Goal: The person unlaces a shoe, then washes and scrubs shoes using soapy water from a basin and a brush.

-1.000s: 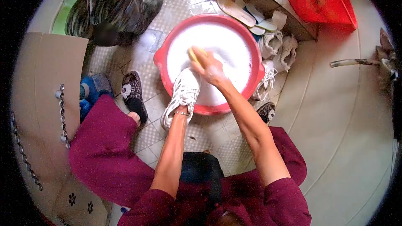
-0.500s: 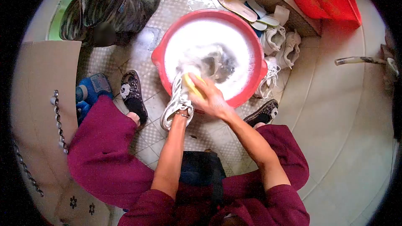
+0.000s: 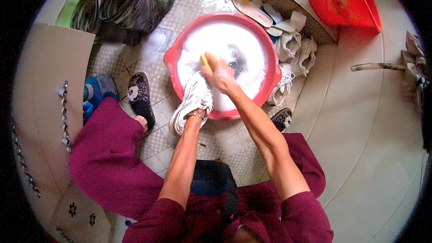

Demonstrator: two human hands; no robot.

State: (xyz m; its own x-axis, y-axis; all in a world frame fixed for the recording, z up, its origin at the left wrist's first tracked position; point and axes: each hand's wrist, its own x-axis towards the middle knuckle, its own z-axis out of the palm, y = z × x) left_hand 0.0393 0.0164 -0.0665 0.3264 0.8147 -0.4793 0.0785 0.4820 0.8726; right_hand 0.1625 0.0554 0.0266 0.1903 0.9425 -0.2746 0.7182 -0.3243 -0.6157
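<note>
My left hand (image 3: 195, 118) is pushed into the opening of a white lace-up sneaker (image 3: 197, 93) and holds it up from inside, its fingers hidden. The sneaker's toe reaches over the near rim of a red plastic basin (image 3: 169, 62). White foamy water (image 3: 249, 45) fills much of the basin, with a darker patch near the middle. Just beyond the toe, my right hand (image 3: 219, 75) is closed around a yellow scrubber (image 3: 204, 59), slightly blurred; its working face cannot be made out.
Several white shoes (image 3: 302, 56) and pale insoles (image 3: 253, 11) lie right of the basin by a low ledge. A red bucket (image 3: 344, 2) stands at the upper right. Dark boots (image 3: 128, 6) and a blue bottle (image 3: 102, 86) are on the left, beside a cardboard-coloured panel (image 3: 54, 63).
My right hand has moved forward with the yellow scrubber, from the sneaker's upper to beyond its toe. The sneaker has turned slightly in my left hand.
</note>
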